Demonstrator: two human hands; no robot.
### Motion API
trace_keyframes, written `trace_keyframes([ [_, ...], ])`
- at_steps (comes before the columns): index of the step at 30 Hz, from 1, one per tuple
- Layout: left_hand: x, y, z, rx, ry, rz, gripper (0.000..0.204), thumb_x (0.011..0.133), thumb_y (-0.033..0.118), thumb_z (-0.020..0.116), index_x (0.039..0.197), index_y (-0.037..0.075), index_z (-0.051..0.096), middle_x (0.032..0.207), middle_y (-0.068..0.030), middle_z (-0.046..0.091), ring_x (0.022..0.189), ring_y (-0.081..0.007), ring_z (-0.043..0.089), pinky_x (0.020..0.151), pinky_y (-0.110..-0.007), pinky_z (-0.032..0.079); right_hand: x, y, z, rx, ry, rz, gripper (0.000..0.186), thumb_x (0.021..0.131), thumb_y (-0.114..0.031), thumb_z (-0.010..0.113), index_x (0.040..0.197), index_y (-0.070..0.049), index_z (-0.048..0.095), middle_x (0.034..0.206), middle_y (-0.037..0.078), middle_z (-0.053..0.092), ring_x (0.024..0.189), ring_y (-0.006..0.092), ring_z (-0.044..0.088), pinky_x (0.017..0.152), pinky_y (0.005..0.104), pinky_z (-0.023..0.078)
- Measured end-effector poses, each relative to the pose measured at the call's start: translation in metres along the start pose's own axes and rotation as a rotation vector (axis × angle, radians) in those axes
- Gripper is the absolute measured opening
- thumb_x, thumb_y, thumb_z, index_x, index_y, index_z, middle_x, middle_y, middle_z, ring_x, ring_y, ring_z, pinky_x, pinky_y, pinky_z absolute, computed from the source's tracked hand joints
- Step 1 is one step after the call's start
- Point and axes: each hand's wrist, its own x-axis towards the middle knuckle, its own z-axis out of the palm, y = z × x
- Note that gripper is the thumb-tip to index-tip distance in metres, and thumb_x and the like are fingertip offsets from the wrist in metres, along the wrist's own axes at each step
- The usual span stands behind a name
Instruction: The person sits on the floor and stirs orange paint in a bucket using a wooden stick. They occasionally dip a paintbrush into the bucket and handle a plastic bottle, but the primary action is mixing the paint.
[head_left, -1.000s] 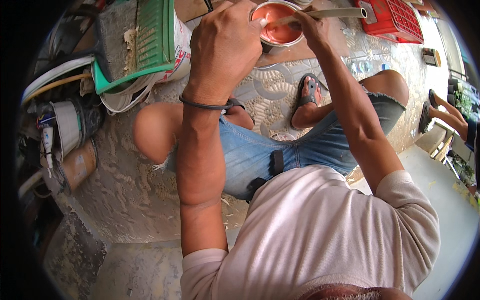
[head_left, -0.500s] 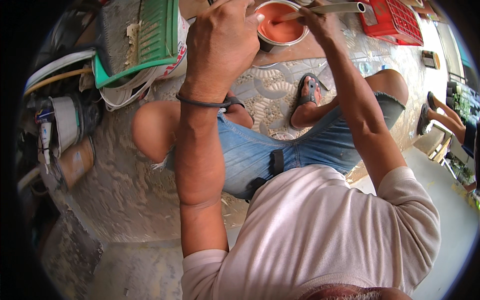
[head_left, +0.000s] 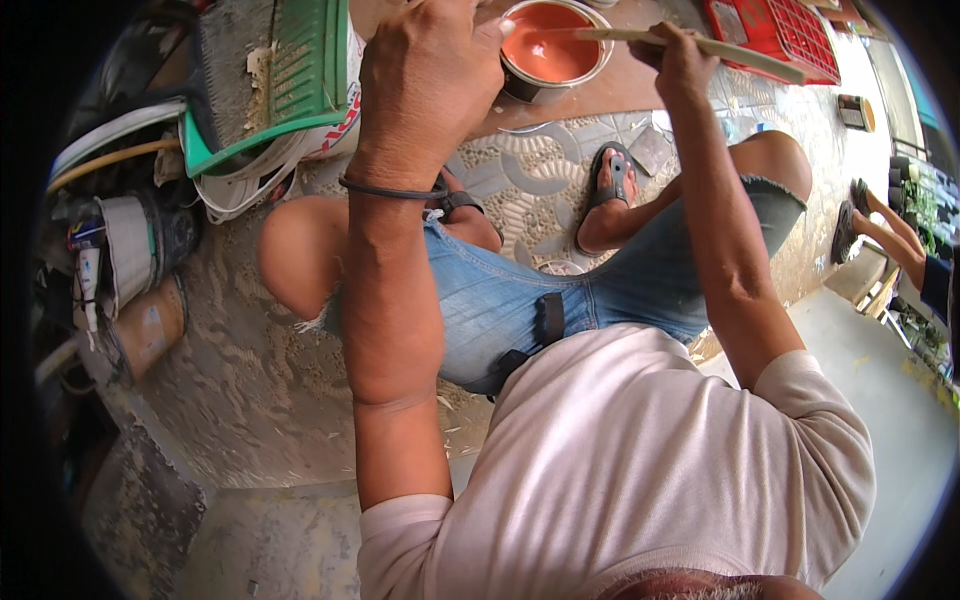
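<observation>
A round metal can [head_left: 556, 50] full of orange-red paint stands on the floor in front of my knees. My left hand [head_left: 425, 80] grips its left rim, thumb over the edge. My right hand [head_left: 675, 55] is closed around a flat wooden stick [head_left: 700, 42] that reaches left into the paint. A dark band circles my left wrist. I crouch in denim shorts and sandals.
A green plastic tray [head_left: 270, 90] sits on white sacks at upper left. Tins and cans [head_left: 130, 270] crowd the left wall. A red crate [head_left: 775, 35] is at upper right. Another person's feet in sandals [head_left: 870, 215] show at the right edge.
Both hands and the can sit slightly lower and more to the right in the view. The stick has tilted, its far end now pointing right.
</observation>
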Motion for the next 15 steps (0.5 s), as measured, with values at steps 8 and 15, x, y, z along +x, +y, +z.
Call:
trace_keyframes([
  [8, -0.001, 0.0, -0.001, 0.024, 0.0, -0.014, 0.022, 0.09, 0.01, 0.072, 0.107, -0.004, 0.069, 0.094, -0.024, 0.071, 0.086, -0.0405, 0.07, 0.076, -0.046, 0.055, -0.012, -0.125, 0.02, -0.232, -0.12, -0.085, 0.014, 0.087, -0.006, 0.065, 0.09, -0.001, 0.053, 0.07, 0.016, 0.064, 0.052, 0.0269, 0.068, 0.045, 0.0346, 0.059],
  [15, 0.0, 0.003, -0.004, 0.013, -0.015, -0.07, 0.024, 0.089, 0.011, 0.072, 0.107, -0.004, 0.069, 0.096, -0.0249, 0.071, 0.089, -0.0418, 0.07, 0.078, -0.047, 0.055, -0.016, -0.208, 0.034, -0.433, -0.198, -0.136, 0.015, 0.087, -0.008, 0.065, 0.096, 0.003, 0.062, 0.076, 0.018, 0.069, 0.052, 0.0243, 0.069, 0.047, 0.0317, 0.059],
])
